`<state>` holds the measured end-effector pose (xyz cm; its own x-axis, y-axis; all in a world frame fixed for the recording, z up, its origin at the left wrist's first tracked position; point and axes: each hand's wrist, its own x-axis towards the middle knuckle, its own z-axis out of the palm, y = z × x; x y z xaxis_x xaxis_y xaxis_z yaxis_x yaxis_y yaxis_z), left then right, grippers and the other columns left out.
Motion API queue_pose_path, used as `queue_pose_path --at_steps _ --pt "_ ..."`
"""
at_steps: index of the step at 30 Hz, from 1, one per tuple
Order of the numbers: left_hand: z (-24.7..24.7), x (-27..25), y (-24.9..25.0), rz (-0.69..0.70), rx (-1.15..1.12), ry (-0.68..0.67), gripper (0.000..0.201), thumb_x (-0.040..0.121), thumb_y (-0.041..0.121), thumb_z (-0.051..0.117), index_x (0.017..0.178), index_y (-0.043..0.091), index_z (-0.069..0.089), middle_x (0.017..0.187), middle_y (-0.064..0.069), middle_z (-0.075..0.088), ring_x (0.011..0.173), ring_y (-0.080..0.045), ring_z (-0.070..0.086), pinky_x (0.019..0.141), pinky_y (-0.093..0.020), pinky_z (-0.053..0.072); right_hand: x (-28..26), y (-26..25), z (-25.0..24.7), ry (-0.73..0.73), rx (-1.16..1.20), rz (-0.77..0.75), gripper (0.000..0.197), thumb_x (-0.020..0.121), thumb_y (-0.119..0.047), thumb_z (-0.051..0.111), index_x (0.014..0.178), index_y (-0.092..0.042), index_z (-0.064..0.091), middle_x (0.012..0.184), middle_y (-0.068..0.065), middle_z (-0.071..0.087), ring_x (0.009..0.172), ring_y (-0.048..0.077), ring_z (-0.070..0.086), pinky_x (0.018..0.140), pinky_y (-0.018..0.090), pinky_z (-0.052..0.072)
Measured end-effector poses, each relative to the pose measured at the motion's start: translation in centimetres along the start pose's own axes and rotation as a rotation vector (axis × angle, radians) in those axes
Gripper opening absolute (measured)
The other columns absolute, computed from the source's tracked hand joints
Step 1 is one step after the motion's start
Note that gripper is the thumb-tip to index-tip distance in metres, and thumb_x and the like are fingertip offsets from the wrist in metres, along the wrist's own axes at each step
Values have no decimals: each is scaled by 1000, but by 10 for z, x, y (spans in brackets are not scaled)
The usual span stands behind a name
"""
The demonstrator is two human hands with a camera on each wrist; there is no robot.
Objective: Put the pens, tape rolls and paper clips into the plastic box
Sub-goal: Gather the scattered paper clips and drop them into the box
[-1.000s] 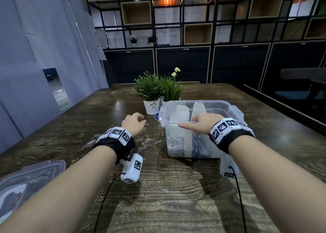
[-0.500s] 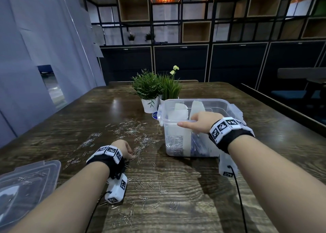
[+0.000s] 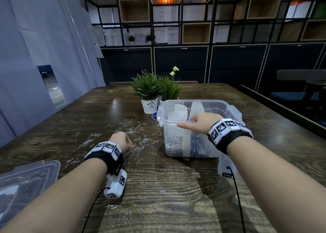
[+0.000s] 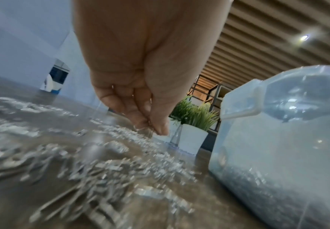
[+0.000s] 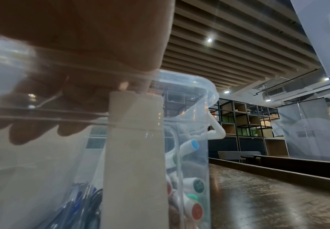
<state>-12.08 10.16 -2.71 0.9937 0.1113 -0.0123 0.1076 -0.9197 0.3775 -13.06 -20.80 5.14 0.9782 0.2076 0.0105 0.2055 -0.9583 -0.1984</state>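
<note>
The clear plastic box (image 3: pixel 218 102) stands right of centre on the table, split by white dividers (image 3: pixel 178 116). Inside it, a heap of paper clips (image 3: pixel 173 144) lies in the left section. In the right wrist view blue pens (image 5: pixel 77 206) and capped markers (image 5: pixel 198 185) show through the box (image 5: pixel 205 86) wall. My right hand (image 3: pixel 194 121) grips the near rim, fingers curled inside (image 5: pixel 62 108), thumb stretched along the outside. Loose paper clips (image 3: pixel 137 132) are strewn left of the box. My left hand (image 3: pixel 131 144) is down on that pile (image 4: pixel 101 170), fingertips bunched (image 4: pixel 152 128) and pinching clips.
The box's lid (image 3: pixel 26 179) lies at the near left with a few clips on it. Two small potted plants (image 3: pixel 150 89) stand just behind the box. More clips (image 3: pixel 158 190) are scattered near the front edge. A raised ledge (image 3: pixel 282 112) runs along the table's right side.
My left hand came back from beside the box and dropped onto the clip pile, closing its fingers there. My right hand has stayed on the box rim.
</note>
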Motion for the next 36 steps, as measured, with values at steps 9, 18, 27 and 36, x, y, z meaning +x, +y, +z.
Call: queue_pose_path --at_steps 9,18,27,36 --pt "-49 -4 85 342 -438 418 7 84 21 71 86 15 73 86 3 70 83 -11 62 82 -26 48 -2 -2 -2 -6 2 15 67 74 -89 34 71 -27 59 78 -9 70 77 11 64 84 35 52" --pt "-30 5 136 438 -14 234 21 94 38 55 101 29 73 109 8 67 110 -14 54 94 -39 41 -1 -2 -2 -22 -20 3 63 73 -90 33 66 -30 53 74 -9 67 75 11 62 82 35 52" --pt "-32 22 65 262 -171 246 40 87 48 40 117 30 60 122 -5 57 118 -26 50 100 -45 42 -3 -6 -4 -32 -30 4 58 74 -89 32 64 -33 46 72 -14 58 84 16 61 88 38 50" --pt "-3 -17 -37 -191 57 -233 76 64 45 84 128 15 55 129 -2 57 119 -19 53 100 -29 42 -5 -7 -4 -16 -28 32 63 74 -89 34 67 -30 54 73 -11 65 73 9 60 82 34 51"
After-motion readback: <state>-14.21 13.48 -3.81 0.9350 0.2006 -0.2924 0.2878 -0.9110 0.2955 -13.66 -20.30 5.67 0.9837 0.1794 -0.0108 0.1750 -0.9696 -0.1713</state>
